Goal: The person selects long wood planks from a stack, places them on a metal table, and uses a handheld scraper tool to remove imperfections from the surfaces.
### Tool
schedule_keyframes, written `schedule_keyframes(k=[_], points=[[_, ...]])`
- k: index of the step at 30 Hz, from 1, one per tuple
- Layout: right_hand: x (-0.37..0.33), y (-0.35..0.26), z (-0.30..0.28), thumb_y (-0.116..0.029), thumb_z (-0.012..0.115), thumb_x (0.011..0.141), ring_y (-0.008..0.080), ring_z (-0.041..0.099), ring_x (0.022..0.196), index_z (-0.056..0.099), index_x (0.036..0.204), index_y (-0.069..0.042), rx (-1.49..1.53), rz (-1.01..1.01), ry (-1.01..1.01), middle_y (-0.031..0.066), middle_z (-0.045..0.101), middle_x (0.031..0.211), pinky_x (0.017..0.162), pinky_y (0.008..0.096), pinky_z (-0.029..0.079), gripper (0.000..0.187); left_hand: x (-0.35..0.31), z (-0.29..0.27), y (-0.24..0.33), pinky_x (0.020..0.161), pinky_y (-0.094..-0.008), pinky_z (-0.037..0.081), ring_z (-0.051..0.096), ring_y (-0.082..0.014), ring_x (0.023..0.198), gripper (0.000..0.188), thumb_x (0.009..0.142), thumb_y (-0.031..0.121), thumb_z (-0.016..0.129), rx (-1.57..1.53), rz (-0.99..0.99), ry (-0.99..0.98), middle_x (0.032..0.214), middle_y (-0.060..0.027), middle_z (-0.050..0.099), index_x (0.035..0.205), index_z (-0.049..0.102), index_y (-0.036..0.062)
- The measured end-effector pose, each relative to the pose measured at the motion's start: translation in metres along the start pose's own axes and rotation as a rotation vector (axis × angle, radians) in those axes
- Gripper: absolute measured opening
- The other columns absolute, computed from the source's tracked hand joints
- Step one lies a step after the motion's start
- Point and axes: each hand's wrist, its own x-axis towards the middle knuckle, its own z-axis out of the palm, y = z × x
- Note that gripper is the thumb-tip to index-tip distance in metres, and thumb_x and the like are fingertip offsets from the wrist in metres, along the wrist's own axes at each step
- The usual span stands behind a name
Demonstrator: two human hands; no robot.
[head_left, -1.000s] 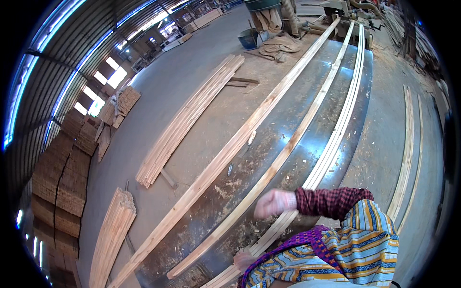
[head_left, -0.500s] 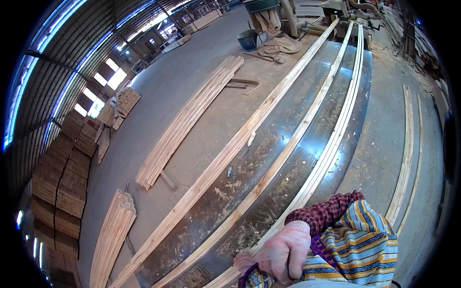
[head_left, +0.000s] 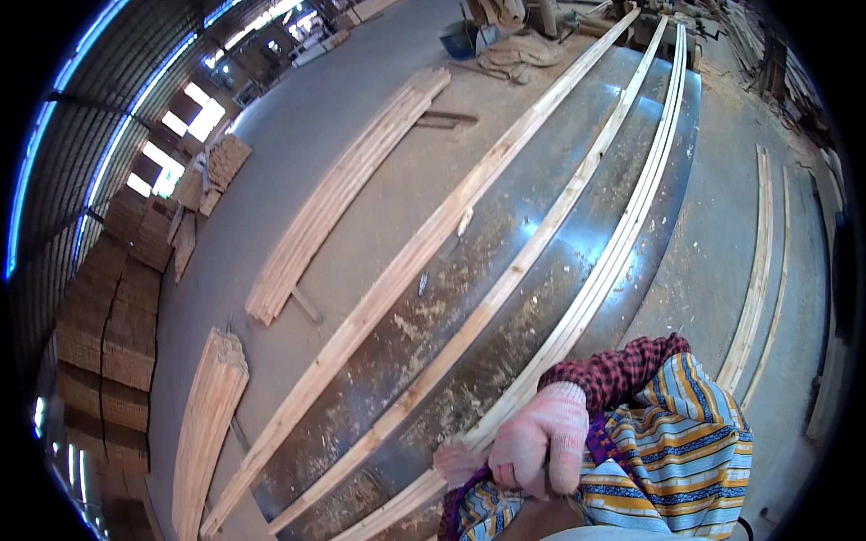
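My right hand (head_left: 541, 442), in a pink and white knit glove, is in front of my body at the bottom. Its fingers curl downward and closed; what they hold, if anything, is hidden. A plaid sleeve covers that forearm. Just left of it, part of a second pinkish glove, my left hand (head_left: 457, 463), shows beside a group of pale wood strips (head_left: 577, 329). Its fingers are mostly hidden. These strips run lengthwise along a dark metal table (head_left: 487, 311). A single wood strip (head_left: 514, 270) lies left of them, and a thicker one (head_left: 397, 275) lies along the left edge.
Bundled wood strips (head_left: 347, 194) rest on supports at left, with another bundle (head_left: 207, 433) nearer. Stacked lumber (head_left: 104, 352) stands far left. Long strips (head_left: 756, 270) lie on the floor at right. A dark bucket (head_left: 458, 41) stands near the table's far end.
The view has tilted downward slightly, so the far machinery has mostly left the top of the picture. My hands stay close together at nearly the same place; the strips lie as before.
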Motion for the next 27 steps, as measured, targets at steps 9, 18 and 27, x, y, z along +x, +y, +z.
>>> schedule_keyframes(k=[9, 18, 27], points=[[-0.168, 0.035, -0.015, -0.028, 0.074, 0.089, 0.0121, 0.068, 0.092, 0.075, 0.105, -0.007, -0.425, 1.191, 1.181, 0.0041, 0.075, 0.096, 0.085, 0.0305, 0.055, 0.027, -0.014, -0.027, 0.029, 0.095, -0.0395, 0.048, 0.064, -0.0258, 0.106, 0.082, 0.059, 0.059, 0.085, -0.009, -0.009, 0.118, 0.118, -0.0077, 0.065, 0.125, 0.065, 0.015], [-0.264, -0.02, -0.016, -0.039, 0.065, 0.084, 0.0331, 0.064, 0.105, 0.074, 0.107, -0.016, -1.295, 2.032, 0.707, 0.0137, 0.069, 0.102, 0.092, 0.0442, 0.051, 0.034, -0.011, -0.014, 0.015, 0.095, -0.043, 0.046, 0.061, -0.0269, 0.109, 0.082, 0.059, 0.062, 0.082, -0.085, 0.069, 0.192, 0.115, -0.0081, 0.065, 0.123, 0.065, 0.0133], [-0.318, -0.009, -0.02, -0.036, 0.061, 0.088, 0.031, 0.066, 0.099, 0.076, 0.098, -0.019, -1.474, 2.123, 0.609, 0.0086, 0.071, 0.096, 0.086, 0.0441, 0.052, 0.025, -0.011, -0.019, 0.013, 0.096, -0.0419, 0.048, 0.062, -0.0308, 0.107, 0.078, 0.059, 0.052, 0.086, -0.196, 0.137, 0.233, 0.112, -0.0124, 0.067, 0.121, 0.065, 0.0097]])
